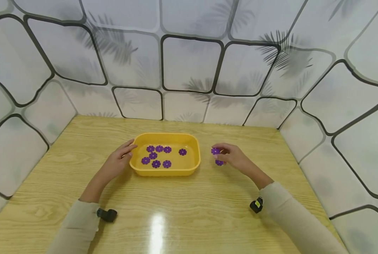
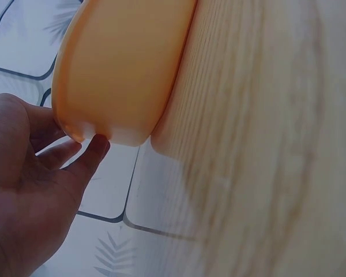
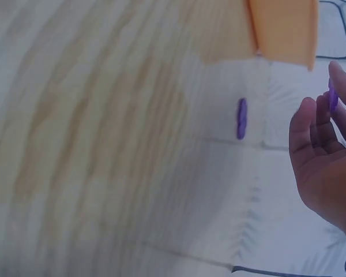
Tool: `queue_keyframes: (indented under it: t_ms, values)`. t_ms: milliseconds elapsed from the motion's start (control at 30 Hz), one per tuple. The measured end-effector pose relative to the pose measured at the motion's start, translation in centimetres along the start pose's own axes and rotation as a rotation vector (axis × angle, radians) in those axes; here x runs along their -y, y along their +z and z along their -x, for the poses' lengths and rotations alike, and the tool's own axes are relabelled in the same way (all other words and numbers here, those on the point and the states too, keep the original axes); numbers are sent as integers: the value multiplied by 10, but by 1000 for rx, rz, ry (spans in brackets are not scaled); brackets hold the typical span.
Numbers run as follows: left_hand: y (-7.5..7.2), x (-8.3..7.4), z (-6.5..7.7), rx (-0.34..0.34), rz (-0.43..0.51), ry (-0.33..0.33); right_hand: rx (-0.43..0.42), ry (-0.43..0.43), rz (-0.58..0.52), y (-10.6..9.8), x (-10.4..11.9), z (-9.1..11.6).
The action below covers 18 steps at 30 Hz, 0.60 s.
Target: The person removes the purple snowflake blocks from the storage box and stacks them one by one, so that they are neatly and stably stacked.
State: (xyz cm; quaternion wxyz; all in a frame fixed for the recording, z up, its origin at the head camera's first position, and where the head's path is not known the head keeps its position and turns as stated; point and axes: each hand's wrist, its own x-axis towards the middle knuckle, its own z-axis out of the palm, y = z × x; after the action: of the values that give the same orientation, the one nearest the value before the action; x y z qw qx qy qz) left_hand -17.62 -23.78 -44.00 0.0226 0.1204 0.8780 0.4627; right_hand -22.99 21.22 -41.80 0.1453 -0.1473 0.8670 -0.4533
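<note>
A yellow plastic tray (image 1: 166,173) sits on the table, with several purple notched plastic discs (image 1: 167,164) lying flat inside it, mostly toward its left half. My left hand (image 1: 118,160) grips the tray's left end, thumb against the outer wall and fingers at the rim, as the left wrist view shows. To the right of the tray, my right hand (image 1: 234,157) pinches a purple disc (image 3: 333,95) between thumb and fingertips, above the table. Another purple disc (image 3: 241,118) lies on the table beneath that hand, partly covered by it in the head view.
The light wood table (image 1: 189,208) meets a patterned white wall covering (image 1: 189,67) at the back and both sides. A dark wrist camera (image 1: 107,215) sits at the left cuff, and a second camera (image 1: 256,205) at the right cuff.
</note>
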Motion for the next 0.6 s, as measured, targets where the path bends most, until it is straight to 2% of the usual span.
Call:
queue_keyframes:
  t_ms: [333, 600]
  values:
    - [0, -1, 0, -2, -6, 0, -15, 99, 82, -5, -32, -1]
    - [0, -2, 0, 5, 3, 7, -17, 63, 164, -1, -44, 1]
